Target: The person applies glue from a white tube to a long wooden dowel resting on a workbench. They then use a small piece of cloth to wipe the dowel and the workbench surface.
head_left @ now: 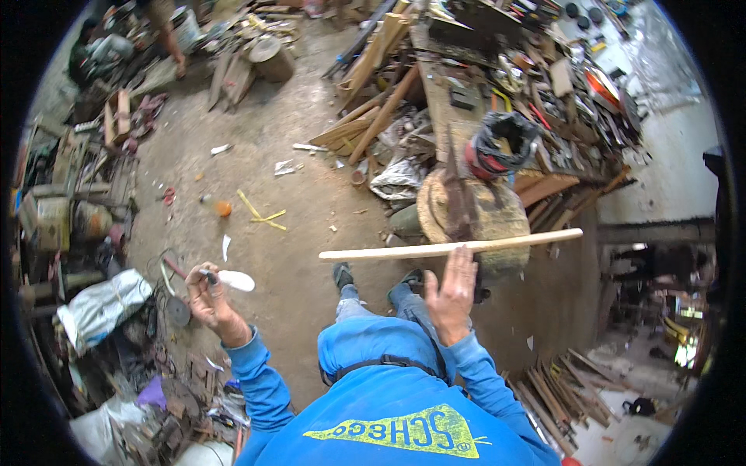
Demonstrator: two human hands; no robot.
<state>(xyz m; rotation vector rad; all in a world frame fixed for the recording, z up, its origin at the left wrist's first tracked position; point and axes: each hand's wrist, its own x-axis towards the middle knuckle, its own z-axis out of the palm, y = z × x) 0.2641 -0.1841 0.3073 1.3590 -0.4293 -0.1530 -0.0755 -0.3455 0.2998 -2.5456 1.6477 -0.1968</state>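
Observation:
My right hand (451,298) is open, its fingers stretched out and its fingertips against a long, pale wooden strip (373,254). The strip lies nearly level from left to right, its right half over a round wood block (505,225). A dark, rusty blade-like piece (460,203) points away on top of the block. Off to the left, my left hand (211,304) is raised with its fingers closed on a small dark object (208,276) whose kind I cannot make out. A white oval piece (236,280) shows beside those fingers; whether it is held I cannot tell.
A red bucket (486,159) with a black liner stands behind the block, beside a cluttered bench (444,101). An orange bottle (223,208) and yellow strips (264,217) lie on the floor. Scrap wood (552,392) is at the right; a white sack (105,307) and another person's arm (172,48) are left.

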